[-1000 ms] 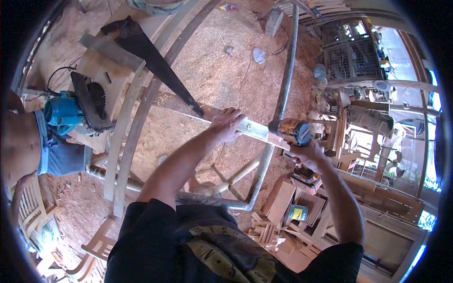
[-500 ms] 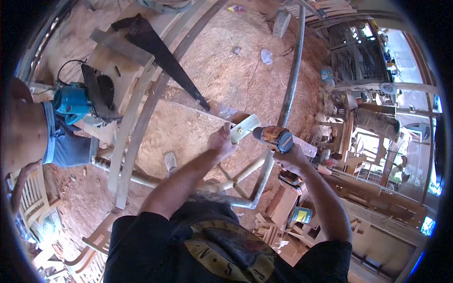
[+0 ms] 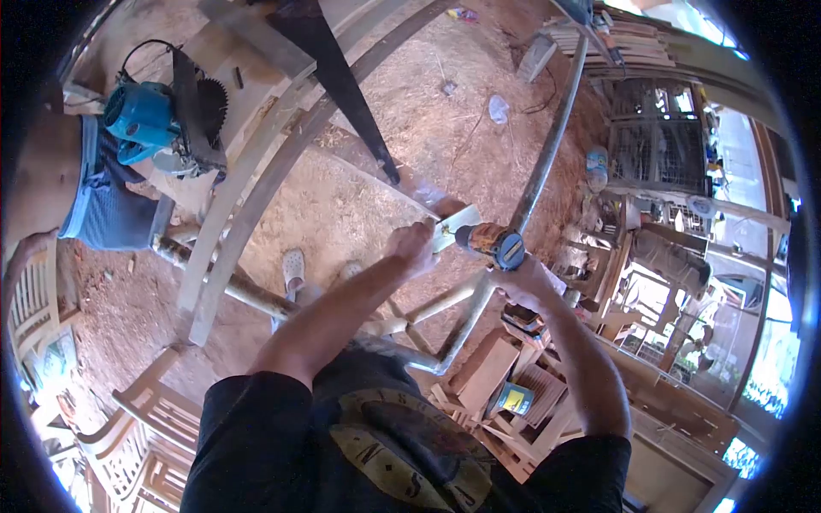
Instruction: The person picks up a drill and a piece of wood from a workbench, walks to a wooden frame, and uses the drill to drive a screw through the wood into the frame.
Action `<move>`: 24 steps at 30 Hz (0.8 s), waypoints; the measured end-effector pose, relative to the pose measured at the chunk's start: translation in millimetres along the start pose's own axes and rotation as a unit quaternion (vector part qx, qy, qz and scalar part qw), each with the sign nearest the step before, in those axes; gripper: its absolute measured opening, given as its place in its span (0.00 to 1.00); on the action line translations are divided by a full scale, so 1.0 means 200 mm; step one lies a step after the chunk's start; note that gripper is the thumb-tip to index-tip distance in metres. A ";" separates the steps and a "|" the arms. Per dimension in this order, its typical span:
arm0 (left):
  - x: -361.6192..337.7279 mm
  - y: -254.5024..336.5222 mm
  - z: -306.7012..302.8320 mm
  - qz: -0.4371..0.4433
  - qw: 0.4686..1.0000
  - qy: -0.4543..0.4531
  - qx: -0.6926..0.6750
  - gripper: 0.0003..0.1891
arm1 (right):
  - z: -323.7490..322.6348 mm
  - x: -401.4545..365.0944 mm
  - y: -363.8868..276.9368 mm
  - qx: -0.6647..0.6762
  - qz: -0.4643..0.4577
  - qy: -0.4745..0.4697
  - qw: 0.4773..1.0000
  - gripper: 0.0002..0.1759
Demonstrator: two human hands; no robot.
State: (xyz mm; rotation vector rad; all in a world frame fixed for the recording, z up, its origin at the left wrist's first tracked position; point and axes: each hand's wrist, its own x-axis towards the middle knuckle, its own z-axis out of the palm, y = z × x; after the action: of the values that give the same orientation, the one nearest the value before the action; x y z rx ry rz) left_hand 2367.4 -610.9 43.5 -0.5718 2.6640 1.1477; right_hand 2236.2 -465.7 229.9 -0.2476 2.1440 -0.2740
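A person's left hand clasps a wooden block; the right hand, curled round a drill, points it blockward.

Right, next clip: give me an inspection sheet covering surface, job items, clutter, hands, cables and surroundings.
Surface: long plank above a reddish floor.
Job items: pale wood piece; drill aimed at it, contact unclear.
Clutter: handsaw, tip over the plank; yellow-and-blue tin among wood pieces.
Hands: left hand grips the wood piece; right hand holds the drill.
Cables: dark cord looping by the teal circular saw.
Surroundings: another person at picture left; wooden chairs lower left.
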 end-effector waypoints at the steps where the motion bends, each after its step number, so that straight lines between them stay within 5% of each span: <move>1: 0.00 0.00 -0.01 0.008 1.000 0.003 0.006 0.33 | 0.01 0.00 0.00 0.004 -0.009 0.003 1.000 0.22; 24: -0.01 0.03 -0.12 -0.025 0.998 -0.045 -0.022 0.26 | 0.05 0.23 0.11 -0.062 -0.026 -0.005 0.998 0.20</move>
State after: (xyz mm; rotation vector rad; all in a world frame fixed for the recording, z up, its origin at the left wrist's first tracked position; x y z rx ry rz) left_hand 2365.8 -623.8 64.1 -0.5768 2.5392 1.1919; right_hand 2217.1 -458.7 182.2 -0.3753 2.1493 -0.1693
